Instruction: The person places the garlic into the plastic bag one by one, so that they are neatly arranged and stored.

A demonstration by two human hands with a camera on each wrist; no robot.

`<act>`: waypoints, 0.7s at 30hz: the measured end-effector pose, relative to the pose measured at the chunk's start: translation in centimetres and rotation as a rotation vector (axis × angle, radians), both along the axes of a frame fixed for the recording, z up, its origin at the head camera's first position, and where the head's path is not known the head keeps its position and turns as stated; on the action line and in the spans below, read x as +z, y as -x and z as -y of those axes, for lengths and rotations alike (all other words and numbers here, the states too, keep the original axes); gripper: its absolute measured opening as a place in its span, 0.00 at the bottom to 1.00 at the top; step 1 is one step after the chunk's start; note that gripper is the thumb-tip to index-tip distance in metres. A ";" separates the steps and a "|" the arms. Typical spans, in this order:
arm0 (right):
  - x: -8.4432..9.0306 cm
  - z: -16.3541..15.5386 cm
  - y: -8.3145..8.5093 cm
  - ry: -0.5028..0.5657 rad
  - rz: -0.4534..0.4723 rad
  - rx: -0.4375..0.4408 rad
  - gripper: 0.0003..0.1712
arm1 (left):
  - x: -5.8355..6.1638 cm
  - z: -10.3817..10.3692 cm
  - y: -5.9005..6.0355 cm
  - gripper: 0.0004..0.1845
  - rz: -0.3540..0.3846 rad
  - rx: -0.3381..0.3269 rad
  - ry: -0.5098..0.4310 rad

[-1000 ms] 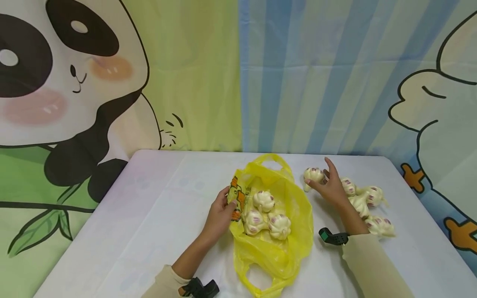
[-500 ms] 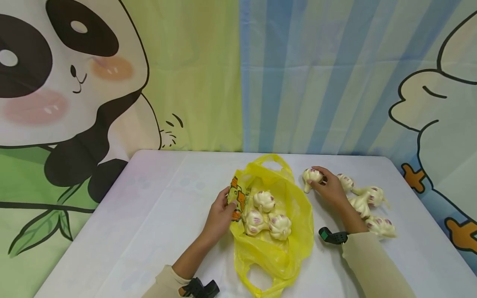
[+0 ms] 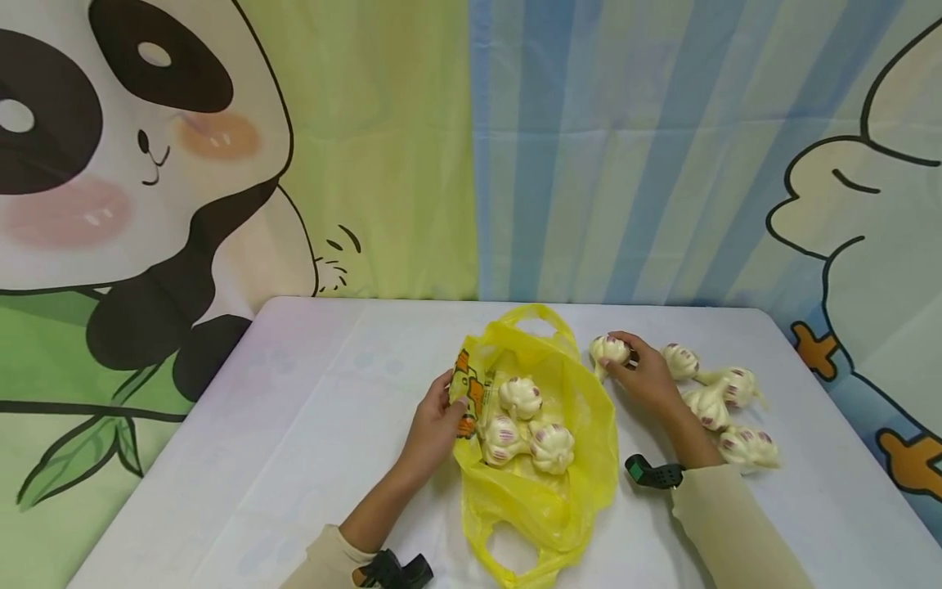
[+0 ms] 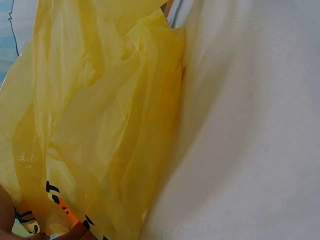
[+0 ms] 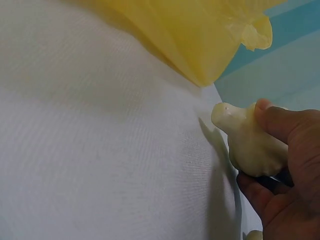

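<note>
A yellow plastic bag (image 3: pixel 540 507) lies on the table with its mouth spread, and three garlic bulbs (image 3: pixel 552 448) sit inside it. My left hand (image 3: pixel 432 429) pinches the bag's printed left edge; in the left wrist view only bits of that hand show beside the yellow film (image 4: pixel 100 125). To the right of the bag, my right hand (image 3: pixel 649 378) grips another garlic bulb (image 3: pixel 607 350) between thumb and fingers. The right wrist view shows this bulb (image 5: pixel 257 145) with its stem pointing away from the palm, over the white cloth.
Several more garlic bulbs (image 3: pixel 746 446) lie in a group right of my right hand. A white cloth covers the table (image 3: pixel 309 409), whose far edge meets a printed curtain (image 3: pixel 589 164). The bag's handle loops (image 3: pixel 540 311) spread toward the far and near sides.
My right hand has closed its fingers round the far garlic bulb, which has shifted slightly left toward the bag. The left hand and the bag have stayed in place.
</note>
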State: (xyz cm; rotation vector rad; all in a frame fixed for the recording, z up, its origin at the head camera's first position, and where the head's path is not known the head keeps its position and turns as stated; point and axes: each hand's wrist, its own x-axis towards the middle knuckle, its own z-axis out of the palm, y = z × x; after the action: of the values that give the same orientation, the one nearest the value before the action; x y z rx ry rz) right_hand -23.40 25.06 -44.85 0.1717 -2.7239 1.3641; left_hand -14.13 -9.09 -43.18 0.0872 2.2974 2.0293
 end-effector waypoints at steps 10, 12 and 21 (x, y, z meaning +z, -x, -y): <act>0.9 -0.2 -0.4 0.028 -0.059 0.015 0.29 | 0.0 -0.1 -0.1 0.28 0.004 -0.005 -0.011; 1.1 -0.3 -0.5 0.035 -0.068 0.021 0.30 | 0.0 -0.1 -0.1 0.28 0.010 -0.003 -0.011; 2.8 0.0 -0.9 0.035 -0.091 0.031 0.30 | 0.0 -0.1 -0.1 0.29 0.006 -0.012 -0.017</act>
State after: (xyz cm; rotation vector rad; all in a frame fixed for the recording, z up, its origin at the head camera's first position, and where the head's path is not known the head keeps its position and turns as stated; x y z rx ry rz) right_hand -22.50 25.02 -42.07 0.2674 -2.6324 1.3750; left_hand -14.08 -8.96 -43.19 0.0955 2.2705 2.0406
